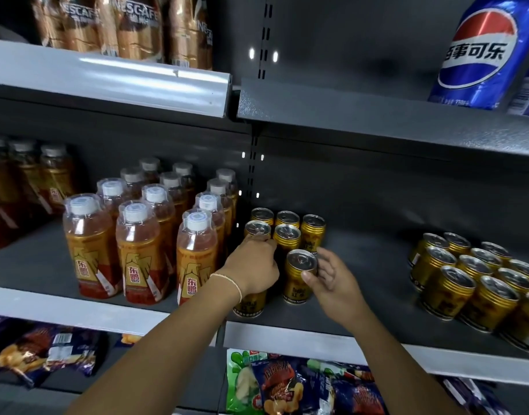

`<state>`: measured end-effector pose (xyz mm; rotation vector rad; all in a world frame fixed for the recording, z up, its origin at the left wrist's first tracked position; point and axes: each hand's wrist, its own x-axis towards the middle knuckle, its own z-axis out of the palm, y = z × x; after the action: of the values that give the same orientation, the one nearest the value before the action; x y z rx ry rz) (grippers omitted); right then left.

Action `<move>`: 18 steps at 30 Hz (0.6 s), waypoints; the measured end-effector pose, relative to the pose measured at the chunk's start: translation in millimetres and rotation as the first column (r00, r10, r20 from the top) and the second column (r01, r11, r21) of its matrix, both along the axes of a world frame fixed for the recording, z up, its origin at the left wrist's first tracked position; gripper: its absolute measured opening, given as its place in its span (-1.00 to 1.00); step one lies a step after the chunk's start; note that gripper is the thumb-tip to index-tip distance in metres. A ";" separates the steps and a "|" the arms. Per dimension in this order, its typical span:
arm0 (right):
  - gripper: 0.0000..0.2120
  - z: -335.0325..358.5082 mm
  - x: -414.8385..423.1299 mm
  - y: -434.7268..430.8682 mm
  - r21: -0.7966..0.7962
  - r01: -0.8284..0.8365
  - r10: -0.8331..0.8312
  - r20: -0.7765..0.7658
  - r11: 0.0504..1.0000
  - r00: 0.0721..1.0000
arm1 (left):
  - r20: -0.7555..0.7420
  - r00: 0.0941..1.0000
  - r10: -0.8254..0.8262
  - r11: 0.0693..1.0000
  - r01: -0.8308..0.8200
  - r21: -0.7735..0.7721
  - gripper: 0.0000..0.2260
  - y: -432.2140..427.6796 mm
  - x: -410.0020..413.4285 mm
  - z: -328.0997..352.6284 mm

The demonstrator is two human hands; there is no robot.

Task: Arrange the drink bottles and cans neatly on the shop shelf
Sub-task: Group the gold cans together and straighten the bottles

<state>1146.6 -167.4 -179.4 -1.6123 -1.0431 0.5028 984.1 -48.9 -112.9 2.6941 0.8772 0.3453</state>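
Shelf: a dark grey metal shop shelf (362, 265) at mid height carries the drinks, and the small can block (287, 238) standing on it serves as the landmark.
Done so far: left of the small can block, the orange-label bottles (143, 235) stand in straight rows, caps lined up. Well apart to its right, a larger block of gold cans (466, 283) sits packed in rows, set at an angle in this wide view.
In hand: the small can block has three cans at the back and two in the middle row. Its front row is being set, with a front-left can (251, 304) and a front can (299, 277) beside it.
Left to do: by this view, the front cans need squaring up. The right column looks short of cans, and bare shelf lies between the two groups.
Left hand (254, 269): fingers curled down over the top of the front-left can, gripping it. The fingertips reach the can behind it, though actual contact cannot be told.
Right hand (332, 280): partly open, pinching the front can near its rim, thumb on the near side and fingers behind.
Above: blue cola cans (478, 49) up and to the right of the small can block, brown coffee bottles (137, 28) up and to its left.
Below: snack bags (302, 384).
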 end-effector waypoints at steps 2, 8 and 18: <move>-0.51 -2.9 -2.6 1.3 0.013 -0.016 0.016 0.002 1.000 1.000 | 0.011 1.000 0.009 1.000 -0.009 -0.011 -0.70 4.2 1.0 0.4; -0.31 -20.9 -12.9 -1.6 -0.060 0.050 -0.039 0.179 0.997 0.983 | -0.061 0.998 0.021 1.000 -0.022 -0.005 -0.51 13.9 3.2 -7.6; -0.30 -25.6 -14.9 34.0 -0.014 0.109 -0.106 0.129 0.994 0.986 | -0.173 0.985 0.014 0.999 -0.006 0.051 -0.45 17.2 9.5 -1.6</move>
<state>1131.8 -133.4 -205.0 -1.7272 -1.0416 0.3423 993.5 -31.7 -114.6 2.7998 0.9416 0.1369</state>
